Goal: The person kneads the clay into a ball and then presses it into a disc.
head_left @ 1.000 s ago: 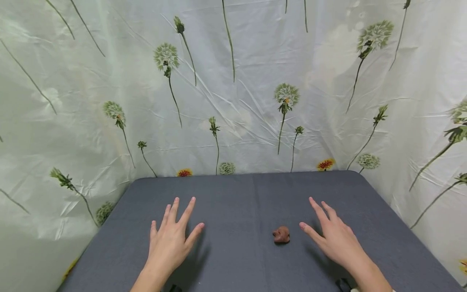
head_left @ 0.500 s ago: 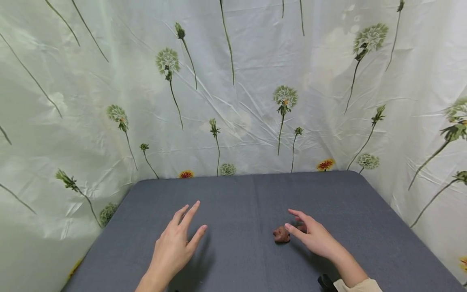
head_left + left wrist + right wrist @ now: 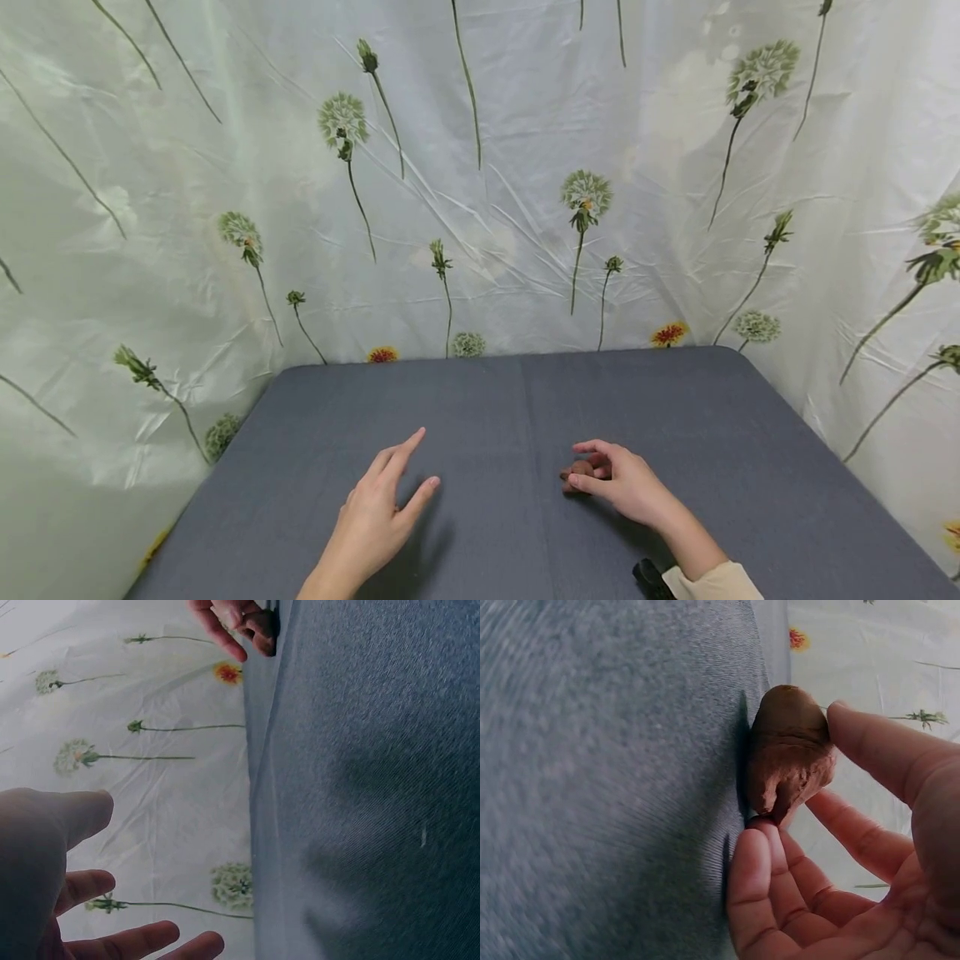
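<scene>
A small lump of brown clay (image 3: 791, 750) with a creased, uneven surface sits on the grey cloth, right of the middle in the head view. Around it curl the fingers of my right hand (image 3: 630, 483); in the right wrist view the thumb tip meets one side and the fingertips the other. Part of the lump (image 3: 577, 475) is hidden by that hand in the head view. My left hand (image 3: 375, 517) hovers over the cloth on the left, its fingers spread and holding nothing. The left wrist view shows the same clay (image 3: 261, 630) beside the right hand, far off.
A dark grey cloth (image 3: 480, 417) covers the table, with a crease down its middle. Behind and at both sides hangs a white curtain (image 3: 510, 200) printed with dandelions. A black strap or device (image 3: 651, 577) shows at the right wrist, by a cream sleeve (image 3: 716, 583).
My right hand has moved left and closed round the clay lump, its fingers going from spread to curled. The left hand has shifted slightly right and nearer, still spread.
</scene>
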A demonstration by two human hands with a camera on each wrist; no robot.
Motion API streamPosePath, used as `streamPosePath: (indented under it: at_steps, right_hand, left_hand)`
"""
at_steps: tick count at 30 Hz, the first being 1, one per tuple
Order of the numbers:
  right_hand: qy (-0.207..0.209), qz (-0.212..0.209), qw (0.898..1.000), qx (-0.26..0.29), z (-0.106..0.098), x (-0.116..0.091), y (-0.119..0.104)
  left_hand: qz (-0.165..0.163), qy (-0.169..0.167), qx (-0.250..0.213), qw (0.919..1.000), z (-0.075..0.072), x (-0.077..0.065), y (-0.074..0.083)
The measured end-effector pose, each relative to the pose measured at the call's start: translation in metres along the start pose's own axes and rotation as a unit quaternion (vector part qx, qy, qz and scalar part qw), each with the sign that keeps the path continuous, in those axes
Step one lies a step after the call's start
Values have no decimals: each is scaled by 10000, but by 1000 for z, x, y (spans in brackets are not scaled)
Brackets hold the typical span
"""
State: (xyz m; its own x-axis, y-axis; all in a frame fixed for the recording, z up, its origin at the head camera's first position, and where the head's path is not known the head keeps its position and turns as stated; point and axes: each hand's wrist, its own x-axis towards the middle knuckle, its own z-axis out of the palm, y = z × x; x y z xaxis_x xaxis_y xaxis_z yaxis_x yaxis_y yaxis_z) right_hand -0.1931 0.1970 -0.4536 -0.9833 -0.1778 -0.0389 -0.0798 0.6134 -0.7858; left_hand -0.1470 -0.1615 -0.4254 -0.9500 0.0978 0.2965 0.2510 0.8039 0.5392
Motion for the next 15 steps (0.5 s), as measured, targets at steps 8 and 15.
streamPosePath:
  at_steps: [8, 15]
  right_hand:
    - [150, 84, 9998, 64, 3, 1, -2]
    - [225, -4, 9990, 398, 2, 0, -9]
  left_hand:
    - [-162, -369, -396, 9984, 3, 1, -2]
    - [-288, -659, -1134, 9909, 5, 7, -1]
